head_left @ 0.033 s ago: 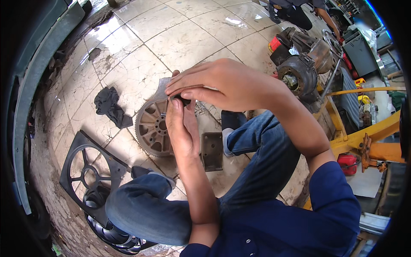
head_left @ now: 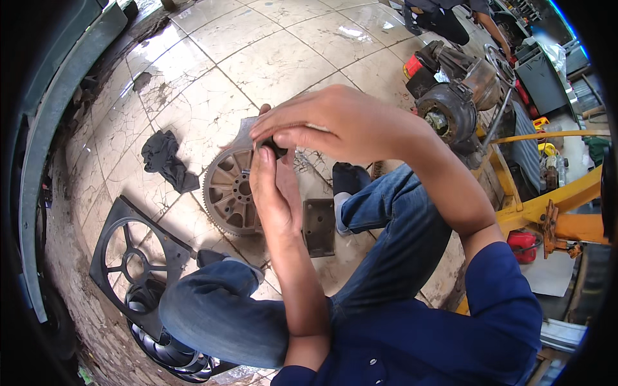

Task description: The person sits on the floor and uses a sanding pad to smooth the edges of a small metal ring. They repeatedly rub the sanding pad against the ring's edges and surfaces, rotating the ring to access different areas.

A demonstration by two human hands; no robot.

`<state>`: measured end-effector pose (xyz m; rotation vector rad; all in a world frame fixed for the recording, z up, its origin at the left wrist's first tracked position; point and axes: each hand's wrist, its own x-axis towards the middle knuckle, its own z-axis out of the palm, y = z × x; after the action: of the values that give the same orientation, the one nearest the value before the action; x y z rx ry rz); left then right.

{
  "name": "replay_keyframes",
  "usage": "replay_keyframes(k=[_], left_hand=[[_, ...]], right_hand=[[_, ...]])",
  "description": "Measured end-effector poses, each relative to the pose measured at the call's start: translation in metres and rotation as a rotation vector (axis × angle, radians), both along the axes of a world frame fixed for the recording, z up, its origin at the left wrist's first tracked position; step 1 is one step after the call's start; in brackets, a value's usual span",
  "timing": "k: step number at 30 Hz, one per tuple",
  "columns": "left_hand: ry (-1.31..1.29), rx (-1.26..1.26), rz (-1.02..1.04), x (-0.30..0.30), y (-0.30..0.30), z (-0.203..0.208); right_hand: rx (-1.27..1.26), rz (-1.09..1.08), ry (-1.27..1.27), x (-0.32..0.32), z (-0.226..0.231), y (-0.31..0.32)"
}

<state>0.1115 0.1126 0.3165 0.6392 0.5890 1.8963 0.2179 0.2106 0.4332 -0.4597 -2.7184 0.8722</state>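
Observation:
A small dark part [head_left: 278, 147], perhaps cylindrical, sits between my two hands above the floor; most of it is covered. My left hand [head_left: 273, 196] is closed round it from below, with the thumb up along its near side. Over the top comes my right hand [head_left: 335, 125], its fingers bent across the part and its thumb pressed beneath them. Below my hands a round toothed metal wheel [head_left: 222, 198], like a flywheel, lies flat on the tiles, partly hidden by my left hand. A flat grey metal piece [head_left: 244, 130] shows behind its far edge.
A dark cloth [head_left: 166, 157] lies left of the wheel. Nearer my left knee is a black fan shroud [head_left: 109, 257]. A dark metal plate [head_left: 319, 238] rests by my foot. At right stand a gearbox-like assembly [head_left: 450, 109] and a yellow metal frame [head_left: 547, 202]. Another person [head_left: 444, 22] works far right.
My right hand has shifted very slightly, and a little more of the dark part shows between my hands. The wheel and other things have not moved.

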Motion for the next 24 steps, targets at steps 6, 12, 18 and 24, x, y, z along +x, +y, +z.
replay_keyframes(k=[6,12,18,24], left_hand=[[-0.129,-0.002,0.064,0.018,0.015,0.018],[-0.078,-0.032,0.077,0.017,0.016,0.012],[-0.04,-0.025,0.019,0.013,0.008,0.008],[-0.017,-0.044,-0.073,0.005,-0.003,0.002]], right_hand=[[0.056,0.067,0.09,0.007,0.002,0.01],[-0.154,0.011,0.017,0.012,0.011,0.01],[-0.089,-0.059,-0.075,0.014,0.009,0.008],[-0.173,0.029,0.009,0.012,0.003,0.004]])
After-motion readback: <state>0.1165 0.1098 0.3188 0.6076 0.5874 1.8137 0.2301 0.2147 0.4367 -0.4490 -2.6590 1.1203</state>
